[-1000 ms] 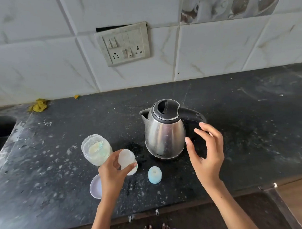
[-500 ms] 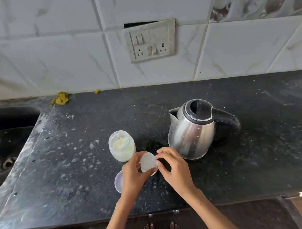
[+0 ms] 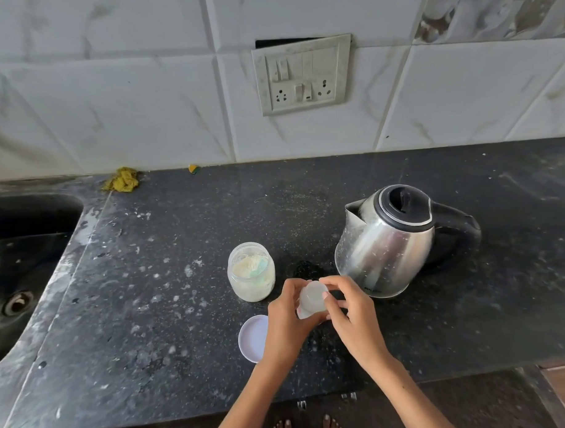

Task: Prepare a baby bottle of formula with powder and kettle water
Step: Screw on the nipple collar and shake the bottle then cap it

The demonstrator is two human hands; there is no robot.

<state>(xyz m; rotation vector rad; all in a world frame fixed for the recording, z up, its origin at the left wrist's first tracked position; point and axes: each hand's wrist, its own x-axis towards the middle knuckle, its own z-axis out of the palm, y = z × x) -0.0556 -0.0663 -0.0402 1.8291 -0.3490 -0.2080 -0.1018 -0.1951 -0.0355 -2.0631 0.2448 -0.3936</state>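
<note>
Both hands meet over the dark speckled tabletop, near its front edge. Left hand wraps fingers & thumb round the small translucent baby bottle from its 9 o'clock side; bottle sits tilted, mouth facing up toward the camera. Right hand comes in from 3 o'clock, thumb & fingertips pinching at the bottle's rim, so the bottle is caught between the two palms, touching both. Can't tell if the bottle base rests on the tabletop or is lifted; the hands hide it.

Open powder jar stands upright at approx. 10 o'clock from the hands, just beside the left knuckles, w/ pale formula powder and something greenish inside. Its round white lid lies flat at 8 o'clock, partly under the left wrist. Steel kettle w/ black lid & handle stands at 2 o'clock, near the right hand but apart from it, spout pointing left.

Sink is at far left. Yellow rag lies by the wall at 11 o'clock. Switch plate is on the tiled wall at 12 o'clock.
</note>
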